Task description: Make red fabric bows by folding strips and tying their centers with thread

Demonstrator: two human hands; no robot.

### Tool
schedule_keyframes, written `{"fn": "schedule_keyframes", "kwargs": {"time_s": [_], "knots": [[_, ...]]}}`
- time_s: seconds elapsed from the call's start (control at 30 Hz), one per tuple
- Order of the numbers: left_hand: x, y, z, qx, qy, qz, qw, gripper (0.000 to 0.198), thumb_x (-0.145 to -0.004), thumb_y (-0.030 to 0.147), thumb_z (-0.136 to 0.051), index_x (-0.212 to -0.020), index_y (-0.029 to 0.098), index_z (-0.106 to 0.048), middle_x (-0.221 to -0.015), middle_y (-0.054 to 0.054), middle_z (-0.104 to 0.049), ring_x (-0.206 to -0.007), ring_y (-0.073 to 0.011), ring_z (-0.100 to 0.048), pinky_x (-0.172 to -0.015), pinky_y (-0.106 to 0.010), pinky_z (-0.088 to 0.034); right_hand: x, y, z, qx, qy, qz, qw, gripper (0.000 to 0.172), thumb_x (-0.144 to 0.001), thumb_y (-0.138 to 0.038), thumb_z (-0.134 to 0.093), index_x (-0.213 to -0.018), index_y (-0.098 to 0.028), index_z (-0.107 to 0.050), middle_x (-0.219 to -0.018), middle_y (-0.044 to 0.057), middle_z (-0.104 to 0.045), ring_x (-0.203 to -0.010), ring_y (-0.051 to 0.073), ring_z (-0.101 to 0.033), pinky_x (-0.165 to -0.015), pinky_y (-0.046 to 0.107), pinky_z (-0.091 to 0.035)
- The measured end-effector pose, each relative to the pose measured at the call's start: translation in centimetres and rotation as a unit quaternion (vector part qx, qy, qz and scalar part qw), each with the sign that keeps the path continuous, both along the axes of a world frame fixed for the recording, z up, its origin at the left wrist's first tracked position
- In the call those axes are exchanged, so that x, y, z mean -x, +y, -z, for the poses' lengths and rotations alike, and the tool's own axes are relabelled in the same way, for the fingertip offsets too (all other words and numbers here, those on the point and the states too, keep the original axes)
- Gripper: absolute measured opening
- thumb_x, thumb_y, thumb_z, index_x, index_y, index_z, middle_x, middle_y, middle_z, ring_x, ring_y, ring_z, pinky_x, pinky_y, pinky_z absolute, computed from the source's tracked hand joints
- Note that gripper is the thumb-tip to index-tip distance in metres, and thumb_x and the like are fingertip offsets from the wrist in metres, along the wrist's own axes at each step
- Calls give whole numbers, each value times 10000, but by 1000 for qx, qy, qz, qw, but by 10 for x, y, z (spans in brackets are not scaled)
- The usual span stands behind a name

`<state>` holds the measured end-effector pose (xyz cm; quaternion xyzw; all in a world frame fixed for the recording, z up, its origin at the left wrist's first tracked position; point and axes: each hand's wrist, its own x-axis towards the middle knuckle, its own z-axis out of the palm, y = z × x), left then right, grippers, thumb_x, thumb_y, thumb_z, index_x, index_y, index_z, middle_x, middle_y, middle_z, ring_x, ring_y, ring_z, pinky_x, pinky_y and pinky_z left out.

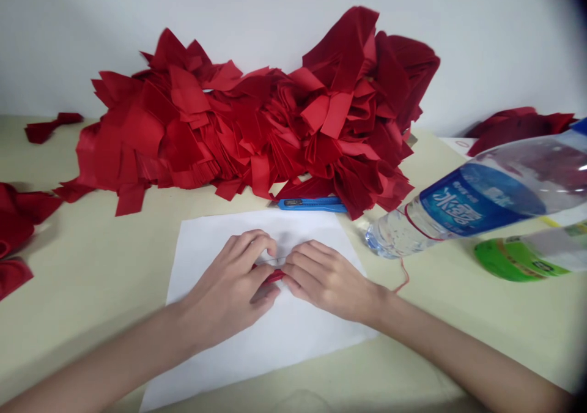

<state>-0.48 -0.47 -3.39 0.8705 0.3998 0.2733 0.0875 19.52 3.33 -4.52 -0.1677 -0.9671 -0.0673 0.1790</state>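
Over a white sheet of paper (pixel 220 373), my left hand (pixel 229 284) and my right hand (pixel 328 281) come together around a small red fabric piece (pixel 274 276). The left fingers are bent, and the fabric piece is pinched at their tips. My right hand is closed on its other end, with the fingers pressed together. A thin dark line, like a needle or thread, shows just above the fabric between the fingertips; it is too fine to tell which. Most of the piece is hidden by the fingers.
A large heap of red fabric pieces (pixel 257 131) lies along the wall. A blue utility knife (pixel 314 204) rests before it. At right stand a water bottle (pixel 477 199) with red thread around it and a green-labelled bottle (pixel 518 260). More red pieces (pixel 18 217) lie left.
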Motion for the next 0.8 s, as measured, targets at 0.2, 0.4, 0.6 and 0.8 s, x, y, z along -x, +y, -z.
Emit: {"fn": "schedule_keyframes", "kwargs": {"time_s": [0.2, 0.4, 0.6, 0.8], "knots": [[-3, 2, 9, -21, 6, -2, 1000, 134, -859, 70, -495, -792, 130, -595, -1006, -83, -553, -1104, -232, -465, -854, -387, -434, -2, 4, -5, 97, 23, 13, 995, 210, -927, -190, -442, -882, -125, -637, -820, 65, -639, -822, 182, -548, -762, 337, -448], [-3, -1, 10, -18, 4, 13, 1000, 92, -847, 55, -510, -856, 112, -582, -1020, -79, -544, -1141, -230, -439, -894, -369, -419, -1, 9, -21, 192, -11, 29, 981, 224, -876, -330, -543, -949, -146, -650, -865, 71, -628, -846, 192, -546, -805, 353, -443], [-4, 1, 9, -34, 18, 0, 999, 93, -846, 64, -508, -851, 109, -590, -1002, -85, -559, -1108, -238, -463, -868, -372, -442, 5, 9, -21, 184, -11, 32, 982, 122, -845, -237, -569, -862, -146, -648, -885, 60, -633, -881, 188, -529, -837, 343, -420], [-9, -9, 8, -118, 89, -42, 988, 130, -821, 40, -500, -854, 70, -622, -1013, -134, -596, -1067, -298, -508, -808, -416, -455, 7, 8, -12, 113, 4, 12, 994, 145, -868, -169, -502, -800, -123, -621, -822, 61, -627, -853, 183, -523, -784, 334, -416]]}}
